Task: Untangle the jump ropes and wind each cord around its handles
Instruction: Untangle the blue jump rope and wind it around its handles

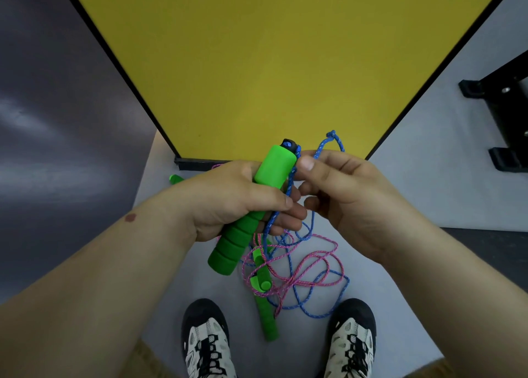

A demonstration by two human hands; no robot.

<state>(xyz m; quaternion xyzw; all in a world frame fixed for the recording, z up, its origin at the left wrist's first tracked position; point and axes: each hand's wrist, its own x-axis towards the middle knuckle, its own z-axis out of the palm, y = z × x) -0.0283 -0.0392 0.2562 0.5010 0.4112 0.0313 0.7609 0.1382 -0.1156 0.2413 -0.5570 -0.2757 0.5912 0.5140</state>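
L hand grips green ribbed foam handle, mid-section hidden by fingers. R hand fingers pinch blue braided cord. Pink cord tangled w/ blue on floor; far handle half-hidden.

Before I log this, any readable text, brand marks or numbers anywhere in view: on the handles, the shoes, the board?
None can be read.
Green handle gripped by the left hand: plain foam, no print showing.
Blue cord pinched by the right hand: only a woven pattern.
Shoes: no legible logo.
Yellow board: blank.
Black bracket: no marking visible.
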